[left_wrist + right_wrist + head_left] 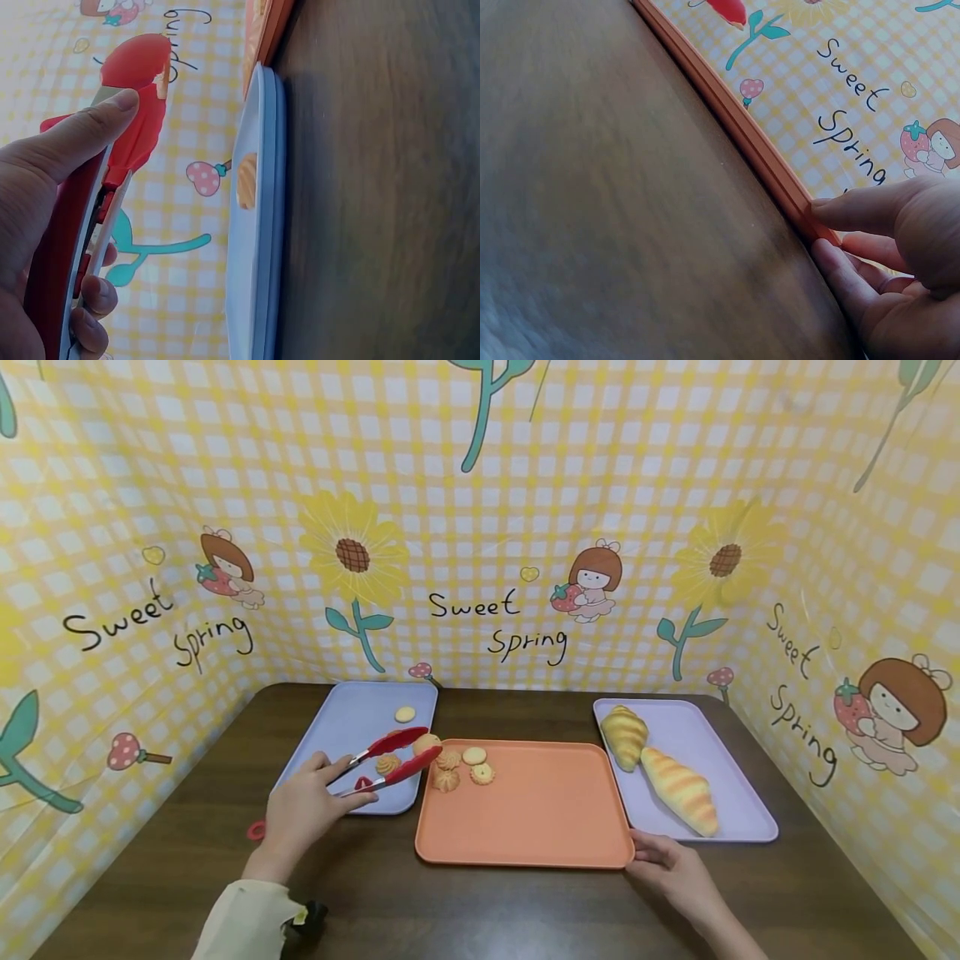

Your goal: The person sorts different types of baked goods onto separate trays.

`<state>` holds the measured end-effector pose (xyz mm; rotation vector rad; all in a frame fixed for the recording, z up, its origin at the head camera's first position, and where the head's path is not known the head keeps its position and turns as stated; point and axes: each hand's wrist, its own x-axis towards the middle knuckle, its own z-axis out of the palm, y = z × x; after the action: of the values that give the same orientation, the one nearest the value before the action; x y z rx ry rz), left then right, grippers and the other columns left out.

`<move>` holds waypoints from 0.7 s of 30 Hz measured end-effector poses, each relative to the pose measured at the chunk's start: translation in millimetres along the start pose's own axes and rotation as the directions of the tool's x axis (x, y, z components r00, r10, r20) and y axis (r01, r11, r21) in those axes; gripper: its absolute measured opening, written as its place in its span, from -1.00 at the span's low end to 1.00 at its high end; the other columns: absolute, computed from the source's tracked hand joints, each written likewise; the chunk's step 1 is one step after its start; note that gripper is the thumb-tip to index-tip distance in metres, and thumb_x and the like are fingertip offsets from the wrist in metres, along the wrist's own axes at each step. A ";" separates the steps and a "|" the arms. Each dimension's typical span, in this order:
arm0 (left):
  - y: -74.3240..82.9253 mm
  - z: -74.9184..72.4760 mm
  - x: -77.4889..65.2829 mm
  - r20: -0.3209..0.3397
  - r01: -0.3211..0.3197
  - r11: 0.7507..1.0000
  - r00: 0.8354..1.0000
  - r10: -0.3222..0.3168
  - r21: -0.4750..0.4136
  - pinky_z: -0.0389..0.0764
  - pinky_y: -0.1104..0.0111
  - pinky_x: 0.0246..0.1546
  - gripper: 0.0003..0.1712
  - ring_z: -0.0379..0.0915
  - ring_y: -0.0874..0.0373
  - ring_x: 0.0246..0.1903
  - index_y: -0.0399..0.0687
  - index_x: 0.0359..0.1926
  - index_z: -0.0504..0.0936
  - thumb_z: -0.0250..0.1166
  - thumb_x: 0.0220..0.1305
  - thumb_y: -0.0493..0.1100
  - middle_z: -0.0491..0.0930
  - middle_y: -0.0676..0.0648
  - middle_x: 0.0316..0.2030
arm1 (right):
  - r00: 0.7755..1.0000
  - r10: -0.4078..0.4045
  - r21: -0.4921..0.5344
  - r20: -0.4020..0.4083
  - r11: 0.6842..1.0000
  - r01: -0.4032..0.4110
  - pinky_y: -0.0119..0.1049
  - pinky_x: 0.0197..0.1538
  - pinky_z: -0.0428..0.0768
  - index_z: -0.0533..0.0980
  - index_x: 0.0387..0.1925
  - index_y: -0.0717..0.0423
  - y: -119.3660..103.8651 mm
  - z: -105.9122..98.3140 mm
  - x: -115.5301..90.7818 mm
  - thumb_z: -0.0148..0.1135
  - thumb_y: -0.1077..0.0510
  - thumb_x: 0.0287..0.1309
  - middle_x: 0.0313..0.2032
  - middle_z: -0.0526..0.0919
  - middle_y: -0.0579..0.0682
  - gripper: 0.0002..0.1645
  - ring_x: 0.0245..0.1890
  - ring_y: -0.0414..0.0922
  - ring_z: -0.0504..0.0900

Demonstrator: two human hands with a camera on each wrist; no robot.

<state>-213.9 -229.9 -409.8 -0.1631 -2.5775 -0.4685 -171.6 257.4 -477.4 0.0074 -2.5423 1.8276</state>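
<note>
My left hand (303, 806) grips red-tipped metal tongs (399, 742) over the right edge of the blue tray (330, 727). A round cookie (427, 744) sits between the tong tips, near the left rim of the orange tray (532, 814). Below the tongs, a swirled cookie (387, 765) lies on the blue tray, with a pale round cookie (405, 715) farther back. My right hand (678, 872) pinches the orange tray's near right corner, thumb and fingers at the rim in the right wrist view. Several cookies (447, 779) are grouped at the orange tray's far left corner.
On the right, a lilac tray (738, 793) carries a croissant (626, 737) and a longer striped bread (682, 789). All three trays stand on a dark wooden table (480, 910). A yellow checked cloth (480, 527) walls in the back and sides.
</note>
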 end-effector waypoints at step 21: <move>-29.1 3.6 19.3 -0.096 0.020 1.000 0.995 -0.019 0.009 0.19 0.28 -0.67 -0.10 0.18 0.11 -0.65 -0.19 0.10 0.67 0.66 -0.27 0.20 0.32 -0.02 -0.47 | 1.000 0.018 -0.012 -0.002 1.000 -0.018 -0.38 -0.18 0.61 0.49 0.17 0.46 2.2 -0.1 1.0 0.44 0.37 0.06 -0.11 0.69 0.20 -0.39 -0.22 -0.22 0.66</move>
<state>-238.2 -255.3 -411.6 -0.1096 -2.4887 -0.4595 -172.6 258.2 -479.5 -0.0182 -2.5601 1.8179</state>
